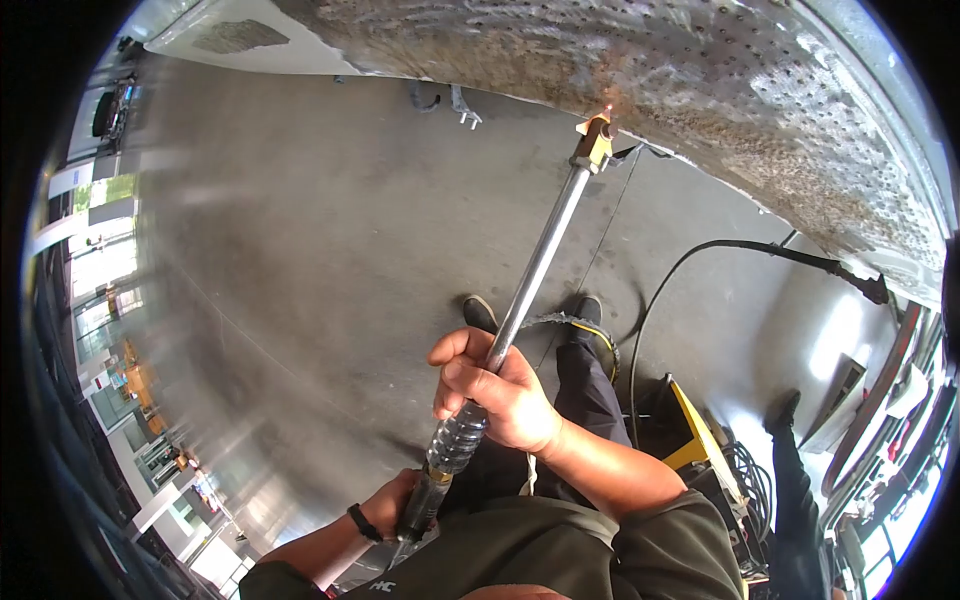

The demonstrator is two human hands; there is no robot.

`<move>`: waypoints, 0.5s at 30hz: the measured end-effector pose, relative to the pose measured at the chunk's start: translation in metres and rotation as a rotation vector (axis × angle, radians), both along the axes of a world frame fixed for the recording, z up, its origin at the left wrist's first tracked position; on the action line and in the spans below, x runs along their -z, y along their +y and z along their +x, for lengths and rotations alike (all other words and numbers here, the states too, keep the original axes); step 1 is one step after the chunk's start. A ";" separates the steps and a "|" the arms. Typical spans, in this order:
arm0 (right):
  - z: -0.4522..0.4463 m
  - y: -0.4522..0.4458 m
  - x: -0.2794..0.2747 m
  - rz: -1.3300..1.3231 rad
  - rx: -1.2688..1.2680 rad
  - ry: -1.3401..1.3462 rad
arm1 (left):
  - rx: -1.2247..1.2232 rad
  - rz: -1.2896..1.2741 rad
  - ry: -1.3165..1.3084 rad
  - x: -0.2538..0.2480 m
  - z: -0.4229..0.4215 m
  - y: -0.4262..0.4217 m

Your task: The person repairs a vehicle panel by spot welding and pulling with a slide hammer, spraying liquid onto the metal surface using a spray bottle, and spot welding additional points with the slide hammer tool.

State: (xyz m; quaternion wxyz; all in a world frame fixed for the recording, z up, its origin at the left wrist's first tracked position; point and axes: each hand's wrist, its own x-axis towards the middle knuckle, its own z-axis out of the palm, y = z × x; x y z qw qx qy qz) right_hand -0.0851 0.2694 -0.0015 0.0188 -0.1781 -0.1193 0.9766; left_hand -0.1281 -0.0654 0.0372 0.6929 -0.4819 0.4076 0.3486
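Note:
A slide hammer dent puller (545, 245) runs up from my body, with a long metal rod and a brass-coloured tip (594, 143). The tip meets the lower part of a bare, pockmarked metal body panel (690, 90), where a small orange glow shows. My right hand (500, 395) is closed round the rod, just above a dark ribbed grip (458, 437). Lower down, my left hand (393, 503), with a black band at its wrist, wraps the rear handle; its fingers are partly hidden behind the tool.
A black cable (690, 250) arcs to a clamp-like end at the panel's right. Beside my leg stands a yellow and black machine (690, 420) with coiled cables (745, 475). Another person's dark trouser leg (795, 490) is at right. A hose (560, 318) crosses near my shoes.

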 end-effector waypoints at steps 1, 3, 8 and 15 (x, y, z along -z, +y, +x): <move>0.000 0.001 0.000 0.003 -0.003 -0.002 | 0.000 -0.009 -0.010 0.000 0.000 -0.001; 0.000 0.002 0.001 -0.008 -0.003 0.010 | -0.011 -0.019 -0.021 0.003 -0.001 -0.002; -0.003 0.011 0.003 -0.013 0.064 0.070 | 0.049 -0.010 0.007 0.007 0.001 -0.018; -0.051 0.127 0.022 0.085 0.257 0.029 | 0.146 -0.048 0.058 0.000 -0.007 0.000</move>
